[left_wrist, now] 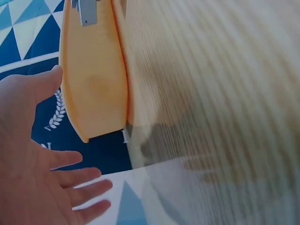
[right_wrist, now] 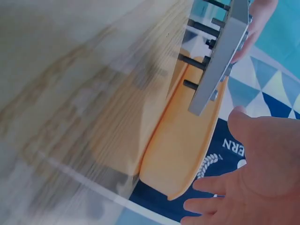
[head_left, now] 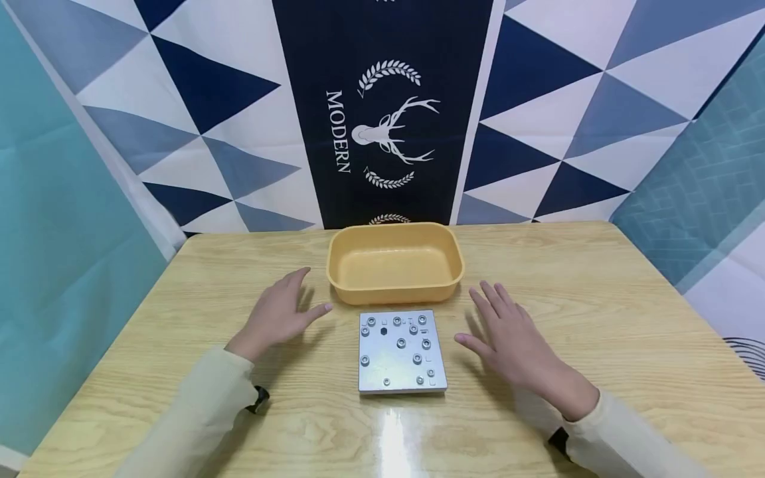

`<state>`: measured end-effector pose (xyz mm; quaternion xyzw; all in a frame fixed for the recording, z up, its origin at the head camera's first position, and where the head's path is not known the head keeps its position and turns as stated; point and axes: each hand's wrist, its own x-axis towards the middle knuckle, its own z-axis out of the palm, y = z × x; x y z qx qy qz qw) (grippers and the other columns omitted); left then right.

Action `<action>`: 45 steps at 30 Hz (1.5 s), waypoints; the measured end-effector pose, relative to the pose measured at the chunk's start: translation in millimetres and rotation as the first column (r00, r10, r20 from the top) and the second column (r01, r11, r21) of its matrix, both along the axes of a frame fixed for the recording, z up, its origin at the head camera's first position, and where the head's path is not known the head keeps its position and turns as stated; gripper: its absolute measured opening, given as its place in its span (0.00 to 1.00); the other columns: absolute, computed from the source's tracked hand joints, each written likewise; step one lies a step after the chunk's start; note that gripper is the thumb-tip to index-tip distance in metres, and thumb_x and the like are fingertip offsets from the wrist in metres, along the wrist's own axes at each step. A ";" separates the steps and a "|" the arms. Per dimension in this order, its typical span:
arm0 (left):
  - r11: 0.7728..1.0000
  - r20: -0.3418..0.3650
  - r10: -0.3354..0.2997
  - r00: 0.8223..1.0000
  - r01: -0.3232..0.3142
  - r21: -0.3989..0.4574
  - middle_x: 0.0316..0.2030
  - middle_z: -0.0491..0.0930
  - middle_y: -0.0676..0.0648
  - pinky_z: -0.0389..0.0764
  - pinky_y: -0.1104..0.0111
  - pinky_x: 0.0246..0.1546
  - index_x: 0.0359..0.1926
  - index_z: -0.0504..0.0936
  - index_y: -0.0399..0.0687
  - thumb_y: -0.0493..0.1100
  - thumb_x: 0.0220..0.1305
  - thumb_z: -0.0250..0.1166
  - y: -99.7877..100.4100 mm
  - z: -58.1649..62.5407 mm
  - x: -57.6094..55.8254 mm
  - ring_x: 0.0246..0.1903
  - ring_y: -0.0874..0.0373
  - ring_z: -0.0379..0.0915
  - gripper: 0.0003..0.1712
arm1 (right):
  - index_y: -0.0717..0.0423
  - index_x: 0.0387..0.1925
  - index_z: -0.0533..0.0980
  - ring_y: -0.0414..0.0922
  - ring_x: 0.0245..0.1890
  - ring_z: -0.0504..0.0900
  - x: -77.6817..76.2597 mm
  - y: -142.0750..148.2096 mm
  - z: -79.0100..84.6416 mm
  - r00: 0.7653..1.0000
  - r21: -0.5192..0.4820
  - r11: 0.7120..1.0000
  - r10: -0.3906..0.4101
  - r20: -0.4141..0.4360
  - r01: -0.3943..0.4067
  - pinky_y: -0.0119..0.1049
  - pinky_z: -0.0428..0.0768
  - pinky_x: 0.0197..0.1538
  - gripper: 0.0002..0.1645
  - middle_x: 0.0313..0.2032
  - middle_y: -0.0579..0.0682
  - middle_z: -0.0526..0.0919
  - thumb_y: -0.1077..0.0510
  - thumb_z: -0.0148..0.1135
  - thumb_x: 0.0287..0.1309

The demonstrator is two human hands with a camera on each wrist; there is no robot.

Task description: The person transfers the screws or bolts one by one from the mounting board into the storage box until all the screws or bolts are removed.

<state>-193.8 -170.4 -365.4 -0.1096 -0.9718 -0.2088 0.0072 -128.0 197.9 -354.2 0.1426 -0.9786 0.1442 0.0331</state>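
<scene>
A left hand (head_left: 281, 312) and a right hand (head_left: 508, 338) flank a bolt-studded metal plate (head_left: 394, 364) on a wooden counter (head_left: 323, 418).
The plate is square and silver, with round-headed bolts (head_left: 401, 343) scattered across its top and dark bolt shafts (right_wrist: 205, 26) jutting from its underside. The left hand hovers to the left of the plate, well apart from it, its fingers extended and its thumb held away from them; the right hand hovers to the plate's right, nearer to it, fingers likewise loosely spread and thumb out toward the plate. Just beyond the plate's far edge sits a yellow tub (head_left: 396, 296), its open top facing up. Farther behind the plate hangs a cloth (head_left: 532, 79) patterned with triangles and a deer's head on a dark panel. Pale sleeves (head_left: 200, 398) cover both forearms on the plate's near side.
</scene>
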 end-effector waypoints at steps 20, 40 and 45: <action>0.941 0.209 0.015 0.978 -0.085 0.327 0.62 0.71 0.34 0.76 0.53 0.61 0.69 0.60 0.39 0.59 0.69 0.53 18.6 3.5 -40.2 0.59 0.42 0.73 0.38 | 0.62 0.70 0.59 0.61 0.73 0.54 -0.4 -17.6 7.1 0.988 -0.036 0.989 0.142 -0.055 -0.144 0.61 0.61 0.71 0.45 0.72 0.61 0.58 0.42 0.61 0.60; 0.686 0.414 0.082 0.907 -0.352 0.637 0.35 0.75 0.48 0.84 0.60 0.49 0.57 0.70 0.33 0.47 0.69 0.57 26.0 9.4 -56.7 0.28 0.64 0.76 0.24 | 0.60 0.65 0.66 0.59 0.67 0.68 -1.5 -15.6 21.1 0.951 -0.054 0.949 0.310 -0.002 -0.310 0.55 0.71 0.66 0.37 0.66 0.61 0.69 0.49 0.66 0.58; 0.660 0.441 0.052 0.896 -0.362 0.658 0.45 0.76 0.42 0.83 0.62 0.52 0.59 0.69 0.32 0.43 0.70 0.56 27.6 4.6 -60.0 0.30 0.65 0.76 0.23 | 0.62 0.63 0.68 0.56 0.62 0.74 0.6 -12.8 21.0 0.937 -0.042 0.938 0.346 0.047 -0.344 0.52 0.75 0.64 0.35 0.61 0.58 0.75 0.50 0.66 0.58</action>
